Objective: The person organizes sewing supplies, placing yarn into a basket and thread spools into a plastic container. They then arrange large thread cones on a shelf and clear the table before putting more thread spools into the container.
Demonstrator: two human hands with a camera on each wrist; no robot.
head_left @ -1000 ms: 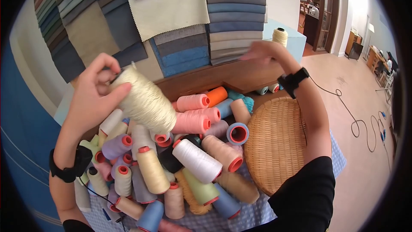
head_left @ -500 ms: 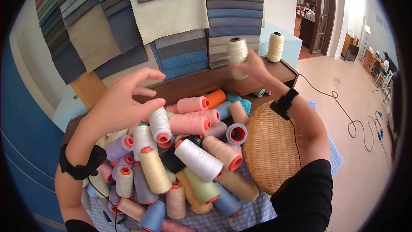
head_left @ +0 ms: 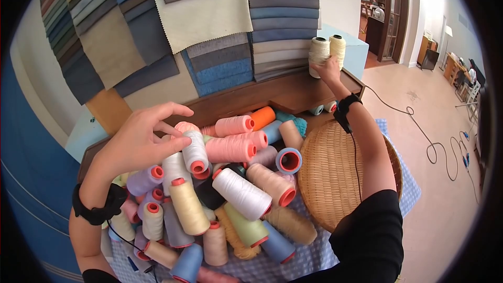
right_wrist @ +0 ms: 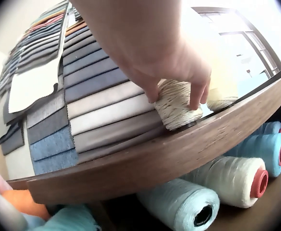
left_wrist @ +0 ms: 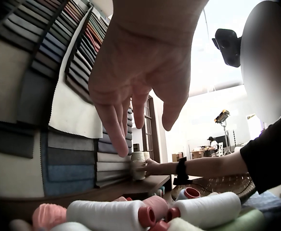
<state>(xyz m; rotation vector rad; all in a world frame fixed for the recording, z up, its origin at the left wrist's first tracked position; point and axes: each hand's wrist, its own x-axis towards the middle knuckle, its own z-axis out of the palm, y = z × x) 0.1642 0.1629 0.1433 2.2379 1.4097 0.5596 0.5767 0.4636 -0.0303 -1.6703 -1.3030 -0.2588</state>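
My right hand point(head_left: 329, 71) grips a cream thread spool point(head_left: 318, 48) low on its side. In the right wrist view, the thumb and fingers are around the spool point(right_wrist: 175, 103), its base at the wooden ledge point(right_wrist: 131, 163). The spool stands upright beside a pale yellow spool point(head_left: 338, 48) on the ledge's right end. My left hand point(head_left: 141, 141) hovers over the heap with loosely bent fingers and holds nothing. Its thumb tip overlaps a small white spool point(head_left: 194, 151) in the head view. The left wrist view shows those fingers point(left_wrist: 114, 125) hanging apart, above white spools point(left_wrist: 104, 214).
Thread spools of many colours, such as pink point(head_left: 230, 149) and lilac point(head_left: 144, 179), lie heaped on a checked cloth point(head_left: 314, 254). A wicker basket point(head_left: 340, 178) stands to the right. Fabric swatches point(head_left: 285, 15) hang behind the ledge. More spools point(right_wrist: 237, 180) lie beneath it.
The cream spool has passed from my left hand to my right and moved right onto the ledge, next to the pale yellow spool. My left hand has let go and lowered over the heap.
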